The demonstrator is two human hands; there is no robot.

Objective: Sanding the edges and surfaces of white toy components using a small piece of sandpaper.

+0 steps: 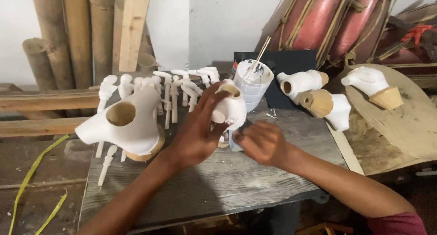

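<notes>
Both forearms reach in over the grey tabletop (218,180). Left hand (195,135) wraps a small white carved piece (230,108), fingers (214,96) curled over its hollow top, holding it upright just above the wood. Right hand (261,141) sits just beside and below it, fingers bunched together against the piece's lower edge, pinching something pale I can't make out. Left of the hands a big white body (129,123) stands coated already; beyond the fingers lie rows of white pegs (175,87) and a stack of cups with a stick (252,78). Right of them, two pieces (318,96) show bare wood ends, so by my reading plenty remains.
</notes>
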